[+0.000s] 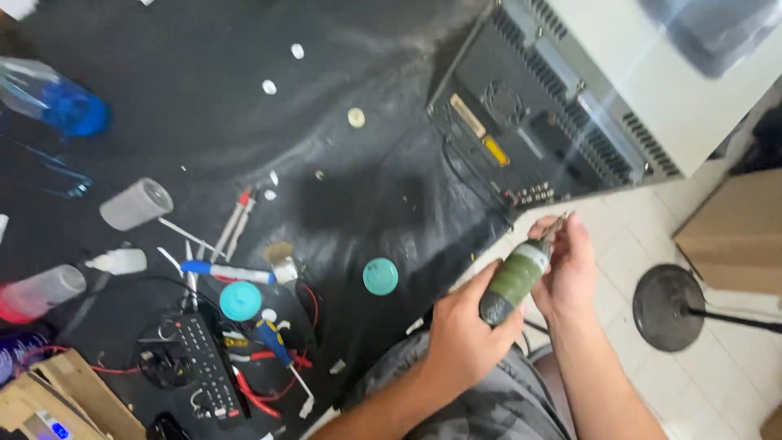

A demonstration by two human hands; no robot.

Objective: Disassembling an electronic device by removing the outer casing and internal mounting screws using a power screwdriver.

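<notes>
In the head view, a green-handled screwdriver (515, 279) is gripped around its handle by the left hand (466, 326), above the lap beside the black-covered table (358, 195). Its metal tip is pinched between the closed fingers of the right hand (568, 269). A dark electronics chassis (533, 122), a teal lid (380, 275) and a remote control (201, 363) are seen on the table.
</notes>
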